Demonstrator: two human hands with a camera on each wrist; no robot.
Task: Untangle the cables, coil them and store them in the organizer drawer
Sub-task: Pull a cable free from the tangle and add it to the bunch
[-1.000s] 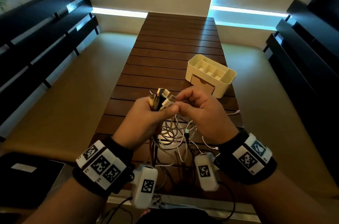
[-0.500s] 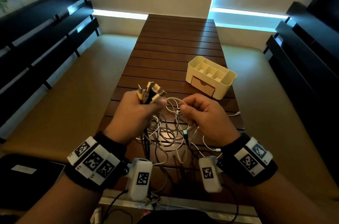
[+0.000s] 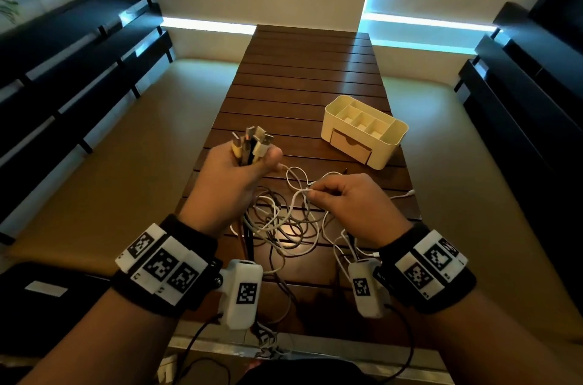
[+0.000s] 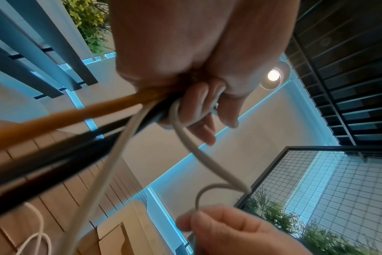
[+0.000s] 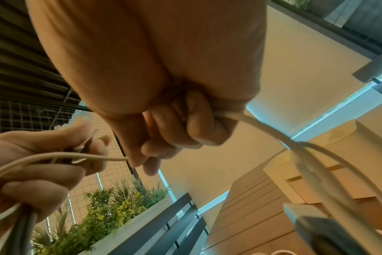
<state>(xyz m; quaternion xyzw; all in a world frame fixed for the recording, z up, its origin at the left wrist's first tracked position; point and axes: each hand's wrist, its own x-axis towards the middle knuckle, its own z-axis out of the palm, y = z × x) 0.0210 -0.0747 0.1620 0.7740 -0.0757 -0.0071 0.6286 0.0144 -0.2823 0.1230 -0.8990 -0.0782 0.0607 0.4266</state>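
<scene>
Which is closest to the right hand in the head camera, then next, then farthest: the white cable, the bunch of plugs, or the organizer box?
1. White cable: pinched in the right hand.
2. Bunch of plugs: to its left, in the left hand.
3. Organizer box: farther back on the table.

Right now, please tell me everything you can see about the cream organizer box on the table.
The organizer box looks like cream plastic, oblong with rounded corners. Its open top is split into several compartments, none visibly holding anything. One small drawer with a notch pull sits low in the front, slightly open. It stands upright on the slatted wooden table, beyond the right hand; nothing touches it.
</scene>
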